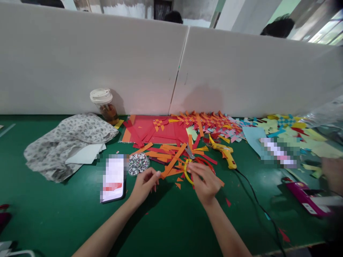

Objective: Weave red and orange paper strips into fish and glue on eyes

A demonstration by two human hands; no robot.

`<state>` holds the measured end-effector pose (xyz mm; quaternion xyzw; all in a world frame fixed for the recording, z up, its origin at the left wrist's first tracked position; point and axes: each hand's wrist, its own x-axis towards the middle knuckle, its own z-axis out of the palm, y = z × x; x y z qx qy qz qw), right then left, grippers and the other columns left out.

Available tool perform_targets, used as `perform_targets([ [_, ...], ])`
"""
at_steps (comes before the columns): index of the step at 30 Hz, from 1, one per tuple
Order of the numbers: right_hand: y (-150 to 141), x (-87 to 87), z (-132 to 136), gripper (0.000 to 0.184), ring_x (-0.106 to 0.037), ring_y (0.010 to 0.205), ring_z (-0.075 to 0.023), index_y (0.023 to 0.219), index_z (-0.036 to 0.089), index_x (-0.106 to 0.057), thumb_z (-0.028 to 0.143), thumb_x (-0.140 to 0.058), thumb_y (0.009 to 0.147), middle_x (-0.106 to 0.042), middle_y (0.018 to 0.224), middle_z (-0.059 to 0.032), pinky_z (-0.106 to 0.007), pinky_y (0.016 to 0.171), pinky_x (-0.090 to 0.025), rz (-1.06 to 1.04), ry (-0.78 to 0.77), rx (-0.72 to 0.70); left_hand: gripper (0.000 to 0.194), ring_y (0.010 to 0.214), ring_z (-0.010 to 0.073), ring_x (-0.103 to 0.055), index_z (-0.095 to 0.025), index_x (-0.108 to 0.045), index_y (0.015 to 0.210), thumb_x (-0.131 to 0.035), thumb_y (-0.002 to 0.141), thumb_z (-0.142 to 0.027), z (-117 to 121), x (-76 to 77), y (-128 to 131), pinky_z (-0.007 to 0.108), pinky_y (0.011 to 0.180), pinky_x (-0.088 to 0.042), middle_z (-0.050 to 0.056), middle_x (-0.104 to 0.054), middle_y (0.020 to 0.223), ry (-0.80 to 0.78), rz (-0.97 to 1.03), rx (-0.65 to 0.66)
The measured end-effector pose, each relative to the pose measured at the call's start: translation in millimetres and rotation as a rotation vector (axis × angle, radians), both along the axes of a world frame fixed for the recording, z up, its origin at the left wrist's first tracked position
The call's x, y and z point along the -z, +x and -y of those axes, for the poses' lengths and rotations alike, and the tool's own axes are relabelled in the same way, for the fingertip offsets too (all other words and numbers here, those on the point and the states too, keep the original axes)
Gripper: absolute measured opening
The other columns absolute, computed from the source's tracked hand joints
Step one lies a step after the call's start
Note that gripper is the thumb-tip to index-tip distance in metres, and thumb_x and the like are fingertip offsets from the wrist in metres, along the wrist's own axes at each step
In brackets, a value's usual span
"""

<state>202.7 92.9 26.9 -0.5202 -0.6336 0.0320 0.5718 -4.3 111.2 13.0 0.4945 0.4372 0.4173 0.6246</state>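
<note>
The person's L hand [146, 184] has its grip pinched on the end of an orange paper strip [174, 160], approx. mid-tabletop [171, 228] btwn far & near edges. R hand [206, 180] is curled by the scissors [190, 152]; can't tell what its grip has. Red sheets [166, 131] lie nr the tabletop's far edge, w/ yellow glue gun [227, 154] R of the scissors.

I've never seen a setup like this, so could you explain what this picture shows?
There's no machine: a person works bare-handed, filmed by a camera worn on their head, looking forward and down. The left hand appears to pinch an orange paper strip; the right hand is at the scissors, though its grip is unclear. On the green table lie paper pieces, a phone, a yellow glue gun and patterned cloth. A lidded cup stands behind.
</note>
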Motion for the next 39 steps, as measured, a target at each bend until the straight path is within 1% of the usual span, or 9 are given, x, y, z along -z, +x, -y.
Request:
perform_targets([
  [3, -8.4, 7.4, 10.4, 0.024, -0.069, 0.072, -0.0181, 0.087, 0.03, -0.07, 0.012, -0.064, 0.073, -0.072, 0.085, -0.0006, -0.028, 0.065, -0.058, 0.153, 0.055, -0.119, 0.03, 0.038, 0.0057, -0.041, -0.015, -0.057, 0.074, -0.057, 0.076, -0.045, 5.5, 1.4, 4.3, 0.017, 0.037, -0.03, -0.003, -0.053, 0.054, -0.031, -0.01, 0.134],
  [7, -16.7, 8.1, 18.5, 0.037, -0.068, 0.078, -0.0178, 0.109, 0.026, -0.063, 0.008, -0.059, 0.076, -0.07, 0.097, -0.0042, -0.026, 0.065, -0.057, 0.501, 0.166, -0.295, 0.032, 0.037, 0.0054, -0.038, -0.014, -0.056, 0.072, -0.055, 0.078, -0.045, 9.3, 2.6, 6.7, 0.018, 0.037, -0.027, -0.003, -0.053, 0.052, -0.022, -0.024, 0.106],
  [12, -20.7, -4.6, 21.1, 0.031, -0.068, 0.077, -0.0167, 0.106, 0.024, -0.063, 0.009, -0.054, 0.081, -0.071, 0.095, -0.0053, -0.025, 0.062, -0.056, 0.731, 0.228, -0.328, 0.028, 0.038, 0.0046, -0.035, -0.015, -0.053, 0.075, -0.051, 0.082, -0.042, 9.2, 3.0, 5.7, 0.018, 0.037, -0.024, -0.004, -0.052, 0.053, -0.036, 0.023, 0.09],
  [19, -20.2, -10.6, 25.1, 0.041, -0.068, 0.08, -0.0187, 0.117, 0.024, -0.056, 0.007, -0.055, 0.079, -0.069, 0.1, -0.0061, -0.025, 0.064, -0.056, 0.672, 0.19, -0.407, 0.038, 0.038, 0.0049, -0.035, -0.016, -0.047, 0.058, -0.047, 0.084, -0.044, 2.2, 3.4, 1.2, 0.017, 0.036, -0.024, -0.004, -0.047, 0.047, -0.06, 0.005, -0.19],
  [24, -15.1, -7.1, 22.4, 0.04, -0.068, 0.077, -0.0173, 0.111, 0.02, -0.06, 0.004, -0.062, 0.074, -0.071, 0.092, -0.0076, -0.025, 0.062, -0.055, 0.648, 0.292, -0.253, 0.035, 0.039, 0.0054, -0.035, -0.017, -0.048, 0.067, -0.04, 0.087, -0.045, -2.1, -0.6, -3.9, 0.015, 0.036, -0.024, -0.006, -0.045, 0.049, -0.021, 0.051, -0.312],
  [28, -12.1, -3.3, 19.1, 0.04, -0.068, 0.068, -0.0164, 0.105, 0.018, -0.064, 0.001, -0.065, 0.069, -0.071, 0.091, -0.009, -0.025, 0.056, -0.054, 0.502, 0.311, -0.184, 0.039, 0.038, 0.0059, -0.034, -0.017, -0.046, 0.063, -0.038, 0.088, -0.045, -0.9, -0.1, -3.4, 0.015, 0.036, -0.024, -0.005, -0.045, 0.045, 0.011, 0.012, -0.294],
  [33, -6.6, -0.1, 10.9, 0.037, -0.067, 0.063, -0.0147, 0.081, 0.027, -0.071, -0.003, -0.072, 0.059, -0.072, 0.077, 0.0014, -0.025, 0.059, -0.054, 0.034, 0.246, 0.049, 0.039, 0.039, 0.0061, -0.033, -0.018, -0.04, 0.06, -0.039, 0.087, -0.046, -0.8, 2.1, -1.9, 0.015, 0.036, -0.023, -0.006, -0.042, 0.043, -0.017, 0.045, -0.298],
  [36, 0.0, 1.5, 4.1, 0.023, -0.065, 0.064, -0.0154, 0.077, 0.022, -0.07, 0.003, -0.071, 0.063, -0.07, 0.075, -0.001, -0.027, 0.057, -0.052, -0.179, 0.176, 0.186, 0.039, 0.039, 0.006, -0.032, -0.018, -0.038, 0.06, -0.04, 0.087, -0.046, -2.9, 2.5, -2.3, 0.015, 0.036, -0.021, -0.006, -0.04, 0.044, -0.046, 0.097, -0.314],
  [39, 7.1, 4.1, -3.5, 0.011, -0.054, 0.045, -0.0089, 0.081, 0.018, -0.066, 0.016, -0.069, 0.07, -0.064, 0.066, 0.0005, -0.023, 0.04, -0.042, -0.449, 0.083, 0.288, 0.041, 0.039, 0.006, -0.032, -0.018, -0.037, 0.057, -0.039, 0.087, -0.046, -3.8, 2.8, -2.3, 0.015, 0.036, -0.021, -0.005, -0.04, 0.043, -0.071, 0.13, -0.32],
])
